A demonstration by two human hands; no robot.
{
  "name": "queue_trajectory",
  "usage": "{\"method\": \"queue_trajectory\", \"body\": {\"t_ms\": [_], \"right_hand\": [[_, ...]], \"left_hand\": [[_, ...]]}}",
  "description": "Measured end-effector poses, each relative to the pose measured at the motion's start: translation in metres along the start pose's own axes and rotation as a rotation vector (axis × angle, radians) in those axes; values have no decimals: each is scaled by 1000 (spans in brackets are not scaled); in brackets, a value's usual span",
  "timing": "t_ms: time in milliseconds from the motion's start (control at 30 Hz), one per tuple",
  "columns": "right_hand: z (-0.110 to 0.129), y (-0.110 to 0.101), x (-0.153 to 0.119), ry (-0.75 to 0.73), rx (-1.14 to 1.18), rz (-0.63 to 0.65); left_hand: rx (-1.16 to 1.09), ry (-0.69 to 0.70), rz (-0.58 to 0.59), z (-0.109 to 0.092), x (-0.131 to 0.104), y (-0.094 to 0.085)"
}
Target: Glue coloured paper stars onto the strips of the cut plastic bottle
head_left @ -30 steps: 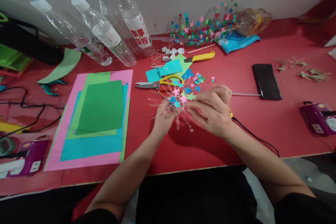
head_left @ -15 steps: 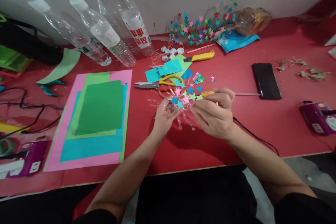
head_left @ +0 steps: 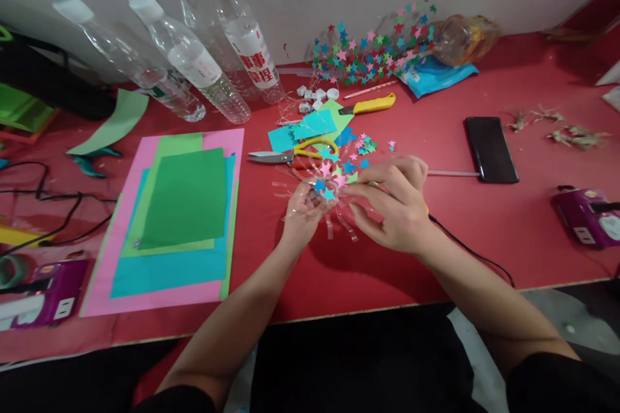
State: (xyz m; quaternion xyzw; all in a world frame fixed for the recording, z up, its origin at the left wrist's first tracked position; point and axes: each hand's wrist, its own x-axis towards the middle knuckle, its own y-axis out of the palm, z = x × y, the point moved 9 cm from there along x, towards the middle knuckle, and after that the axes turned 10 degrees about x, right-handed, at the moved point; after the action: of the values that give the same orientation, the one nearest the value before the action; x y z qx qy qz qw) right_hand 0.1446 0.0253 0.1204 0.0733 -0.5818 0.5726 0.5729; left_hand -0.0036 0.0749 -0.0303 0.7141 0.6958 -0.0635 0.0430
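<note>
Clear plastic strips fan out from a transparent piece bearing pink, blue and green paper stars (head_left: 340, 180). My left hand (head_left: 304, 210) grips this star piece on its left side. My right hand (head_left: 394, 206) is at its right side, thumb and index finger apart near the stars; whether its fingers hold anything is hidden. Behind my hands lie yellow-handled scissors (head_left: 285, 156), a yellow cutter knife (head_left: 375, 104), blue paper pieces (head_left: 317, 123) and a small heap of tiny stars (head_left: 365, 144).
Clear bottles (head_left: 194, 64) stand at the back left, near stacked coloured sheets (head_left: 186, 200). A star-covered plastic piece (head_left: 372, 51) lies at the back. A phone (head_left: 491, 150) and purple device (head_left: 587, 217) are at right, with a black cable (head_left: 472, 248) nearby.
The yellow tool tip that showed by my right hand's fingers is now hidden behind that hand. My right hand has shifted slightly left, and the star piece has moved a little left.
</note>
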Motion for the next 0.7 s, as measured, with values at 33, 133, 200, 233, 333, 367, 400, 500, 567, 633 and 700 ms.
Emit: {"method": "queue_trajectory", "body": {"t_ms": [33,133,200,233,333,367,400,500,567,633,700], "right_hand": [[1,-1,0,-11,-9,-2],[2,-3,0,-27,-25,-2],[1,-3,0,-10,-16,11],[0,-3,0,1,-9,17],[-2,-4,0,18,-4,12],[-2,-5,0,16,-11,1],[-2,-6,0,11,-20,-8],[-2,-7,0,-7,-44,-19],[-1,-5,0,-15,-53,-4],[-1,-3,0,-23,-55,17],[0,-2,0,-35,-54,29]], "left_hand": [[3,2,-3,1,1,0],[-10,12,-7,4,2,-1],[-17,8,-8,4,2,-2],[-13,5,-15,4,1,-3],[17,1,-17,1,1,-3],[24,0,-21,1,1,-4],[26,-2,-21,0,1,-3],[5,-7,-22,0,2,-3],[-6,-3,-10,-2,2,-1],[8,0,3,-4,2,0],[37,-14,3,-5,1,0]]}}
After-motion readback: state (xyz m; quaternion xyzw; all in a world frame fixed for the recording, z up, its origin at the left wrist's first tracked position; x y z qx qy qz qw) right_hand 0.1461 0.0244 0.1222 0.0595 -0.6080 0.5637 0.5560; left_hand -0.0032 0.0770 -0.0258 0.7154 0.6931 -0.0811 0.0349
